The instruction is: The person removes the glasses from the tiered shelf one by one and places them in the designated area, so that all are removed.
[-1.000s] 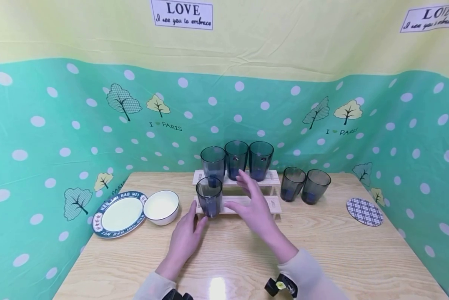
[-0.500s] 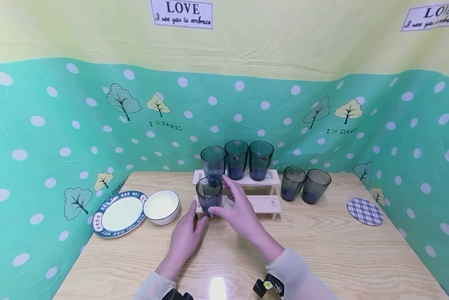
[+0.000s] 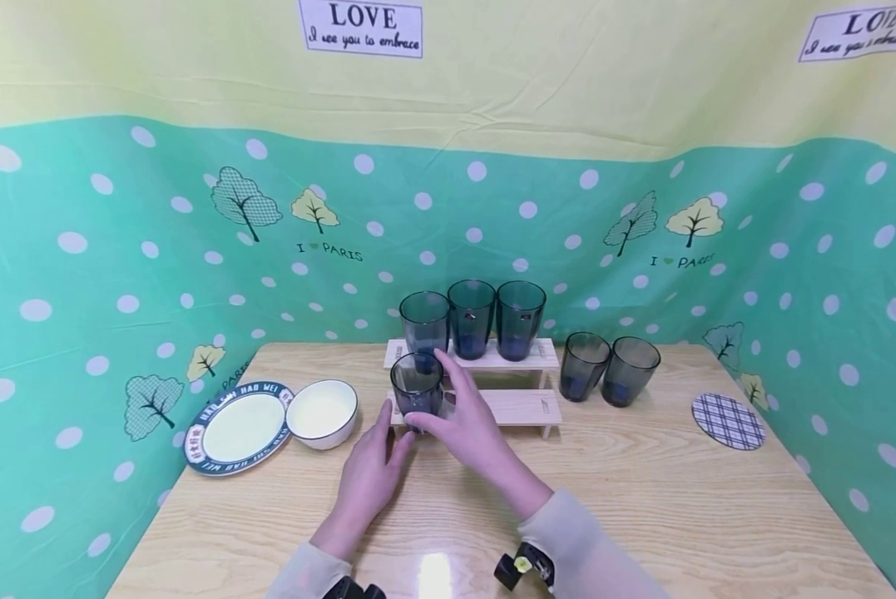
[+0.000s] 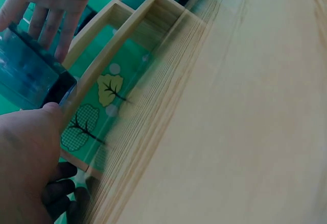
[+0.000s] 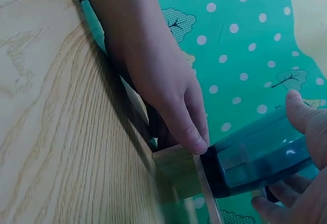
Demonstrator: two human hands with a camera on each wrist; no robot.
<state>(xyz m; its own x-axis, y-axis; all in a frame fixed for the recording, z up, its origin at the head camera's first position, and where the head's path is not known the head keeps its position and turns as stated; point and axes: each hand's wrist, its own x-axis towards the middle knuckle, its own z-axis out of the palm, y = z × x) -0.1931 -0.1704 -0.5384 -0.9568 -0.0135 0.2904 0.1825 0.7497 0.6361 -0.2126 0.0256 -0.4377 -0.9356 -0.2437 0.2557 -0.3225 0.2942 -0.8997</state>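
A smoked-glass tumbler point(image 3: 416, 384) stands upright at the left end of the lower wooden shelf point(image 3: 518, 407). My right hand point(image 3: 472, 426) grips it from the right, thumb across its front and fingers behind; the right wrist view shows the tumbler point(image 5: 258, 155) between thumb and fingers. At the shelf's left end rests my left hand point(image 3: 373, 470), index finger along the end and thumb in front. In the left wrist view, the left thumb point(image 4: 50, 109) lies at the tumbler's base. The left hand's other fingers are in shadow beside the shelf.
Three taller tumblers point(image 3: 472, 320) stand on the upper shelf point(image 3: 541, 355). Two smaller tumblers point(image 3: 627, 374) are on the table right of the shelves. A white bowl point(image 3: 322, 412) and blue-rimmed plate point(image 3: 200, 453) sit left; a checked round coaster point(image 3: 728, 422) lies far right.
My right hand has moved left from above the lower shelf to the tumbler and closed around it. The left hand and the tumbler have stayed in place.
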